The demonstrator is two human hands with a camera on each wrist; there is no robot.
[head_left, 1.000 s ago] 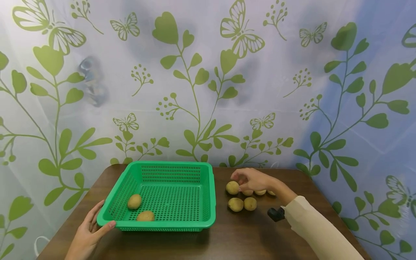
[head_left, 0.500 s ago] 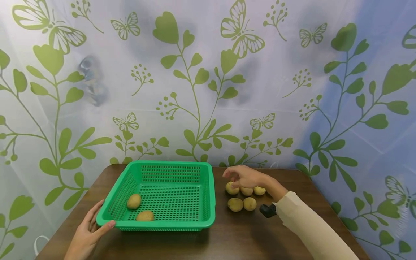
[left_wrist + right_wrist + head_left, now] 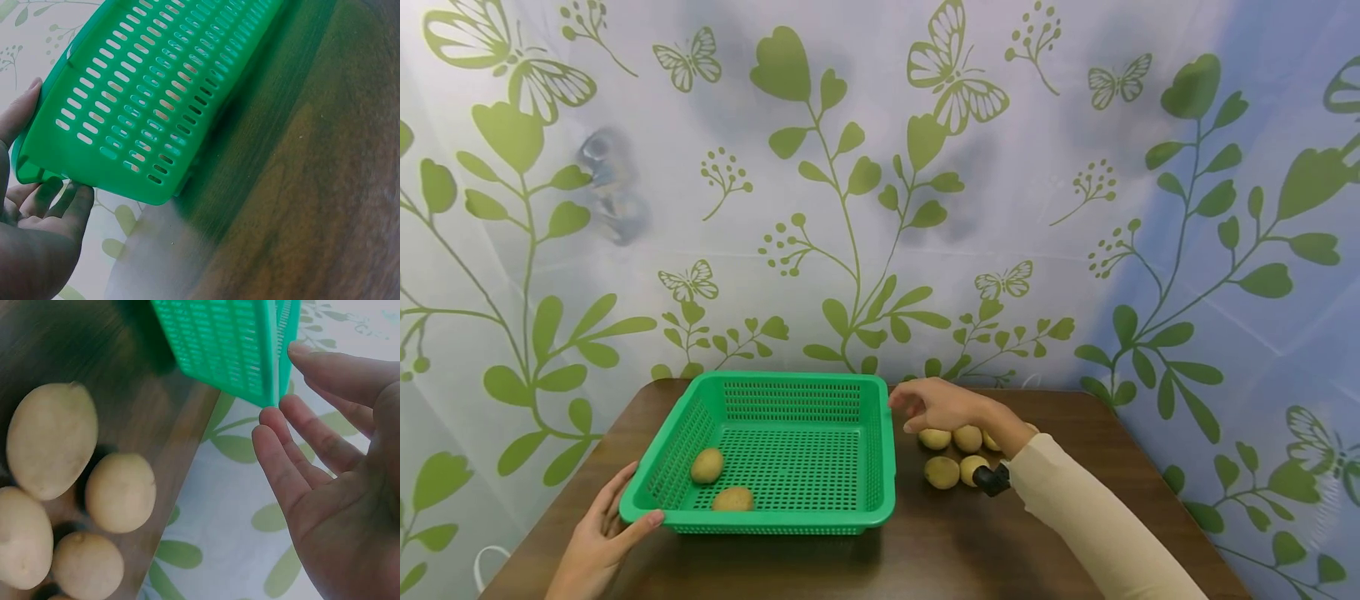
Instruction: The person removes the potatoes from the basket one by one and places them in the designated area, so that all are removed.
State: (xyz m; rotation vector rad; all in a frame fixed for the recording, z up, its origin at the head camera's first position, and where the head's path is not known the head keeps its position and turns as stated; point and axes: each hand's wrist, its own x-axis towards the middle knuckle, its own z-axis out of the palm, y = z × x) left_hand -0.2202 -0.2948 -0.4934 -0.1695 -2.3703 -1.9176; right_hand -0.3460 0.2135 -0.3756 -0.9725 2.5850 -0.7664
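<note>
A green slotted plastic basket (image 3: 775,518) stands on the left half of the table, with two potatoes, one potato (image 3: 707,466) by its left wall and another potato (image 3: 733,499) near the front. My left hand (image 3: 591,542) grips the front left corner, thumb on the rim and fingers curled beneath it, as the left wrist view also shows. Just off the basket's right rim hovers my right hand (image 3: 943,406), holding nothing, its fingers loosely bent in the right wrist view. Below and right of it lie several potatoes (image 3: 942,472), partly hidden by the hand and forearm.
The dark brown wooden table (image 3: 940,550) ends close behind the basket, against a white curtain (image 3: 880,250) printed with green leaves and butterflies. A black wrist camera (image 3: 992,479) hangs under the right sleeve, in front of one potato. A white cord loops at lower left.
My right hand has moved left from above the loose potatoes to the basket's right rim, carrying nothing. The left hand, the basket and the potatoes stay in place.
</note>
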